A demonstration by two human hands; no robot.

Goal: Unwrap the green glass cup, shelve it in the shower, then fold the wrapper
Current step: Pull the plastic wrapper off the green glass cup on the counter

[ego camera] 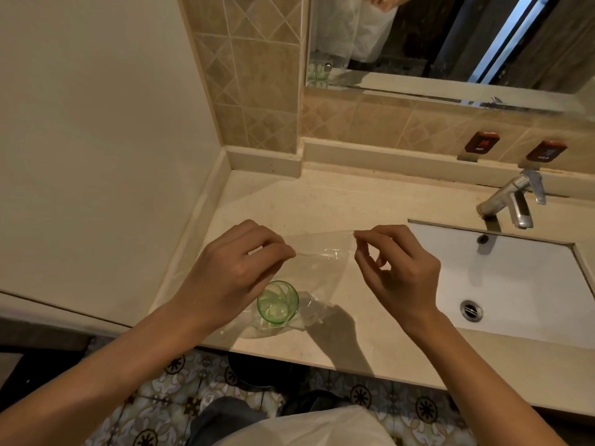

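A green glass cup [278,303] stands upright on the cream counter [322,201], close to its front edge. A clear plastic wrapper [325,259] stretches between my two hands above the counter, and its lower part trails down around the cup's base. My left hand [235,268] pinches the wrapper's left edge, just above and left of the cup. My right hand [396,262] pinches the wrapper's right corner between thumb and fingertips, right of the cup.
A white sink basin [515,284] with a drain is set in the counter at right, with a chrome tap [512,201] behind it. A mirror [450,37] hangs above tiled wall. A cream wall closes the left side. Patterned floor tiles lie below.
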